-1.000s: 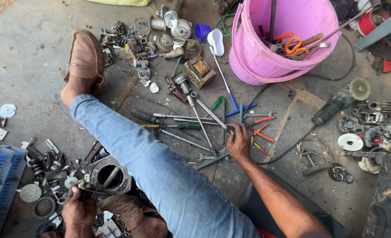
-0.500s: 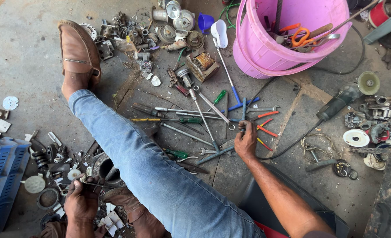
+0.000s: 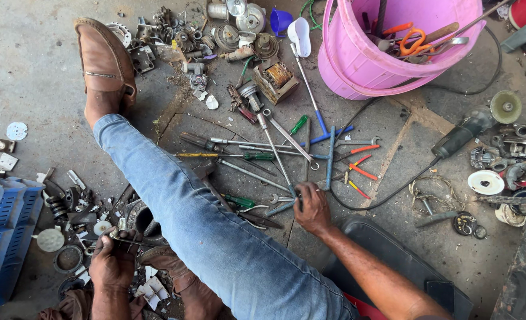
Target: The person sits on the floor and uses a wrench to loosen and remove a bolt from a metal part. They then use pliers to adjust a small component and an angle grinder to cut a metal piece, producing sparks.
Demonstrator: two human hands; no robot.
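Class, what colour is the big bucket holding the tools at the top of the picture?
The bucket is pink, seen best in the head view, its only view.

We cannot see what our right hand [image 3: 312, 207] covers among the wrenches; our jeans leg [image 3: 215, 237] hides tools beneath. The pink bucket [image 3: 357, 65] and blue crate [image 3: 2, 237] run off frame.

A single head-worn camera looks almost straight down from above the seated person onto the concrete floor [image 3: 32, 77]. It sits close over the outstretched leg [image 3: 203, 219], both hands low in frame, tools spread beyond the fingers.
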